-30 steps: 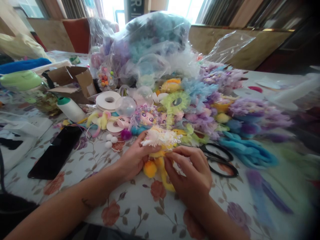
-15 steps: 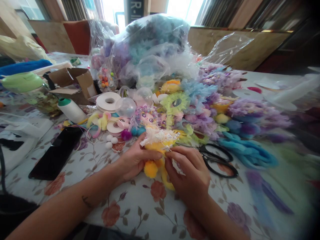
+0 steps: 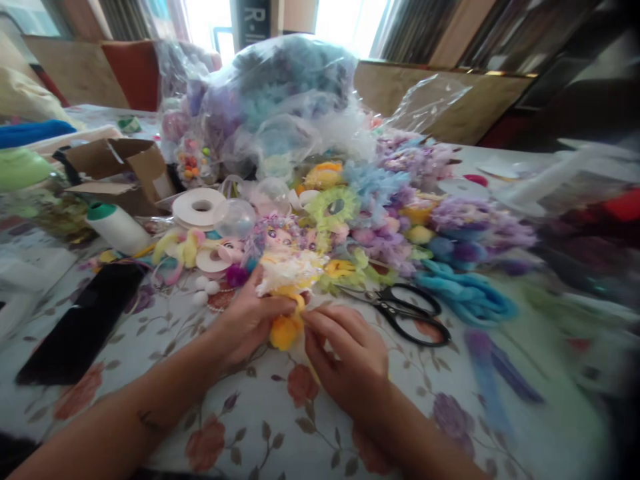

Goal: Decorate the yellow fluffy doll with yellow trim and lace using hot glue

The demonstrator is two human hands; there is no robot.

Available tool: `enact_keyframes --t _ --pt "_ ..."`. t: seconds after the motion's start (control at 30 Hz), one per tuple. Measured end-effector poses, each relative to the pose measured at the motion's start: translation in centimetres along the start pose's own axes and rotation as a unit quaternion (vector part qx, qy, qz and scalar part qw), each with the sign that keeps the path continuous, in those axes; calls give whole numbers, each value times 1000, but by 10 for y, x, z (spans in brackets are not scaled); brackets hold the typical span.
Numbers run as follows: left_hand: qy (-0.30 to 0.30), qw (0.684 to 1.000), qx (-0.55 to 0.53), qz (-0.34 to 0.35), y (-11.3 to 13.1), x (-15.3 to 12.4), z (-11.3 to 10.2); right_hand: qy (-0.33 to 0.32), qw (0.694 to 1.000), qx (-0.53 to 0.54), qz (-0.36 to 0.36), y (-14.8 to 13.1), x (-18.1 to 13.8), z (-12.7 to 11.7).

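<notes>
My left hand point(image 3: 247, 323) is closed round a small frilly doll piece point(image 3: 290, 272), white and lacy on top and yellow below. A fluffy yellow pompom point(image 3: 285, 332) hangs under its thumb. Right beside the yellow part, my right hand point(image 3: 353, 353) is closed in a pinch; whatever lies between its fingertips is too small to make out. Just behind the frill rests a doll head point(image 3: 278, 233) with lilac curly hair. Black-handled scissors point(image 3: 400, 310) lie partly open to the right of my right hand.
A black phone point(image 3: 83, 327), a thread cone point(image 3: 117, 227) and a cardboard box point(image 3: 117, 167) lie to the left. Ribbon spools point(image 3: 183, 210) and a big plastic bag of tulle point(image 3: 295, 87) stand behind. Blue mesh tubing point(image 3: 465, 293) lies at the right.
The view has shifted, so everything sits further left in the picture. Both hands keep close together at the yellow piece, and the right fingertips still pinch beside it.
</notes>
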State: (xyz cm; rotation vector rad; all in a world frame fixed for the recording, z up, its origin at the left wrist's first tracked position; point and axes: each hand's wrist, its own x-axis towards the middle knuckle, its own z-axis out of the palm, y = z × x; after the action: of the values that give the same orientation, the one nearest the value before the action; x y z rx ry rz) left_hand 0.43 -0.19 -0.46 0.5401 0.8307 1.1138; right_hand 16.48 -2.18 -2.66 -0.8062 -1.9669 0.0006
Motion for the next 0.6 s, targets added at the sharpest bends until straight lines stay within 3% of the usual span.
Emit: enact_keyframes --t 0.17,0.4,0.5,0.57,0.6 --pt "80 995 3 -63 4 -1 -1 -27 999 35 2 4 -8 4" --pt "181 977 34 -108 15 -3 4 -130 989 -8 -75 3 -3 -2" --pt "212 969 38 -118 16 -1 4 -67 996 -58 -32 7 -1 -20" --pt "210 969 52 -116 15 2 -1 22 992 -113 54 19 -7 -44" --pt "205 969 67 -118 14 3 -4 82 972 -192 106 27 -13 -60"
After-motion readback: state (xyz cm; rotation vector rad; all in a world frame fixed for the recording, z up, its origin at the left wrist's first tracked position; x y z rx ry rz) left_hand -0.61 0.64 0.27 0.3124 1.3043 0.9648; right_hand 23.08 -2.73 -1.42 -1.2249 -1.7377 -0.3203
